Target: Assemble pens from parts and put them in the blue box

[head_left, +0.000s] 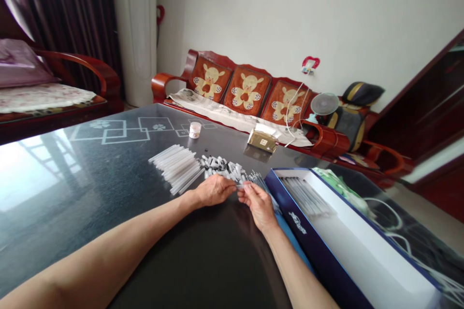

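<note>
- Small piece (pixel 239 186) was above the table (pixel 203 251), pinched by the left hand (pixel 214 189) and right hand (pixel 258 204), presumably for control.
- Caps (pixel 222 168) and tubes (pixel 177 166) lay just beyond, apparently for easy reach.
- Box (pixel 377 246) stood open rightward, holding pens (pixel 308 198).

Small translucent piece (pixel 239 186) between bare left hand (pixel 215 189) and bare right hand (pixel 258 204): mostly hidden by fingers, too small to identify | slender grey rods (pixel 256 178): partly behind right hand | long navy, white-lined box (pixel 373 251): cut by bottom edge | white side marking (pixel 297 222): illegible
</note>
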Motion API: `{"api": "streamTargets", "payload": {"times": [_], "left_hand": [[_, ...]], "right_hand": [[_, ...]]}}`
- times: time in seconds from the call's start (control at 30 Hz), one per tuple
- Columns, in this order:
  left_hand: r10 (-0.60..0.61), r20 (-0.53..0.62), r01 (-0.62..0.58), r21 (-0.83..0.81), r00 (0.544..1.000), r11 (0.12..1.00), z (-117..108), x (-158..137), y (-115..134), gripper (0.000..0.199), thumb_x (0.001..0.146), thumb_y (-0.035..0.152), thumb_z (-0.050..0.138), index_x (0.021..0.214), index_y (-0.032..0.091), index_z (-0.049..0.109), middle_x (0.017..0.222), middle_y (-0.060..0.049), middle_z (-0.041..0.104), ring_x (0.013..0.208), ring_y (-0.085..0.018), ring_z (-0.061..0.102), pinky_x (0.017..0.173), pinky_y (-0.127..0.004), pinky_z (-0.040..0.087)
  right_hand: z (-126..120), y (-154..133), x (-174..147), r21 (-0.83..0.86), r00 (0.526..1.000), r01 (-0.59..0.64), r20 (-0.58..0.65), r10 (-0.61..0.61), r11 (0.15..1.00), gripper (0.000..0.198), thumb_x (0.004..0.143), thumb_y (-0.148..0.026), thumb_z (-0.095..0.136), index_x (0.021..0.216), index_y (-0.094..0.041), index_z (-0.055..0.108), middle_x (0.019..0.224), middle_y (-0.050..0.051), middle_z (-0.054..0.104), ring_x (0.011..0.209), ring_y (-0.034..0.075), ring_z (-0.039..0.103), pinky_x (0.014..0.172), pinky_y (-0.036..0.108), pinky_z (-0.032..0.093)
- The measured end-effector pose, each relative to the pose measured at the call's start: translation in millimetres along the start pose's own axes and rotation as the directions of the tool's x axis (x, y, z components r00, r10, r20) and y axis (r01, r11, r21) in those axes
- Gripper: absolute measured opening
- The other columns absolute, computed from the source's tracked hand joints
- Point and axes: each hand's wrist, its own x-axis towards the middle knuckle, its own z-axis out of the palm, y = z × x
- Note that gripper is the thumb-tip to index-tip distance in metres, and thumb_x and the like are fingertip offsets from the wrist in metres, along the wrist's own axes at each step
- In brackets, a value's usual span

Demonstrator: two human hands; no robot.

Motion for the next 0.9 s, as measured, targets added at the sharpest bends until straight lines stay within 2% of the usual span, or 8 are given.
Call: {"api": "streamTargets", "payload": {"times": [0.1, 0.17, 0.3, 0.43, 0.57, 0.73, 0.8, 0.9], "left_hand": [[0.006, -0.015, -0.004, 0.103, 1.000, 0.995, 2, -3, -1, 0.030, 0.092, 0.029, 0.040, 0.077, 0.018, 0.063, 0.064, -0.002, 0.061, 0.057, -0.013, 0.055, 0.056, -0.022, 0.037], [0.045, -0.021, -0.041, 0.148, 0.999, 0.988, -2, -5, -1, 0.029, 0.092, 0.029, 0.041, 0.076, 0.018, 0.062, 0.065, -0.003, 0.061, 0.058, -0.013, 0.056, 0.057, -0.022, 0.038], [0.158, -0.058, -0.142, 0.212, 0.986, 0.967, -10, -6, 0, 0.031, 0.092, 0.030, 0.040, 0.077, 0.017, 0.063, 0.071, -0.004, 0.063, 0.062, -0.014, 0.059, 0.058, -0.022, 0.039], [0.185, -0.048, -0.172, 0.200, 0.981, 0.965, -11, -6, 3, 0.030, 0.092, 0.031, 0.041, 0.077, 0.017, 0.063, 0.069, -0.003, 0.063, 0.062, -0.013, 0.059, 0.058, -0.022, 0.040], [0.195, -0.092, -0.181, 0.143, 0.976, 0.973, -7, -8, 1, 0.029, 0.092, 0.034, 0.043, 0.090, 0.018, 0.067, 0.073, -0.004, 0.064, 0.068, -0.015, 0.062, 0.065, -0.023, 0.047], [0.150, -0.487, -0.077, 0.168, 0.860, 0.983, -5, -6, -13, 0.040, 0.092, 0.039, 0.046, 0.126, 0.020, 0.055, 0.119, -0.012, 0.059, 0.112, -0.024, 0.056, 0.098, -0.038, 0.046], [0.087, -0.584, 0.007, 0.157, 0.807, 0.988, -3, -5, -20, 0.038, 0.093, 0.037, 0.045, 0.125, 0.020, 0.055, 0.119, -0.011, 0.060, 0.112, -0.024, 0.056, 0.099, -0.039, 0.047], [0.048, -0.615, 0.045, 0.134, 0.787, 0.990, 0, -2, -27, 0.033, 0.093, 0.032, 0.043, 0.120, 0.020, 0.057, 0.112, -0.010, 0.063, 0.103, -0.021, 0.061, 0.093, -0.036, 0.050]], "right_hand": [[1, -2, -2, -0.135, 0.995, 0.095, 0.053, -0.088, 0.986, 0.032, 0.070, -0.042, 0.074, 0.091, -0.017, 0.067, 0.081, 0.004, 0.071, 0.072, 0.017, 0.066, 0.066, 0.028, 0.054], [2, -6, -5, -0.331, 0.967, 0.255, 0.107, -0.233, 0.908, 0.025, 0.073, -0.036, 0.070, 0.093, -0.020, 0.068, 0.086, 0.004, 0.070, 0.075, 0.018, 0.065, 0.068, 0.029, 0.054], [2, -25, -13, -0.649, 0.822, 0.545, 0.286, -0.493, 0.531, 0.017, 0.079, -0.025, 0.062, 0.095, -0.023, 0.068, 0.097, 0.007, 0.067, 0.088, 0.020, 0.062, 0.075, 0.030, 0.051], [8, -43, -22, -0.740, 0.749, 0.633, 0.513, -0.419, 0.228, 0.020, 0.087, -0.024, 0.054, 0.102, -0.023, 0.067, 0.096, 0.008, 0.067, 0.092, 0.020, 0.061, 0.086, 0.032, 0.047], [15, -61, -26, -0.787, 0.773, 0.611, 0.569, -0.281, 0.084, 0.019, 0.087, -0.021, 0.052, 0.092, -0.024, 0.071, 0.083, 0.006, 0.068, 0.079, 0.020, 0.062, 0.078, 0.032, 0.047], [-23, -118, -20, -0.803, 0.786, 0.556, 0.423, -0.451, 0.214, 0.013, 0.079, -0.025, 0.063, 0.083, -0.028, 0.074, 0.089, 0.005, 0.068, 0.082, 0.021, 0.062, 0.081, 0.032, 0.046], [-56, -143, -14, -0.926, 0.820, 0.353, 0.237, -0.520, 0.134, 0.013, 0.073, -0.026, 0.065, 0.080, -0.026, 0.076, 0.086, 0.006, 0.068, 0.078, 0.021, 0.061, 0.078, 0.031, 0.045], [-103, -158, -3, -0.998, 0.902, 0.006, 0.031, -0.431, -0.059, 0.014, 0.071, -0.024, 0.063, 0.074, -0.023, 0.076, 0.075, 0.004, 0.070, 0.073, 0.019, 0.062, 0.073, 0.027, 0.042]]}}
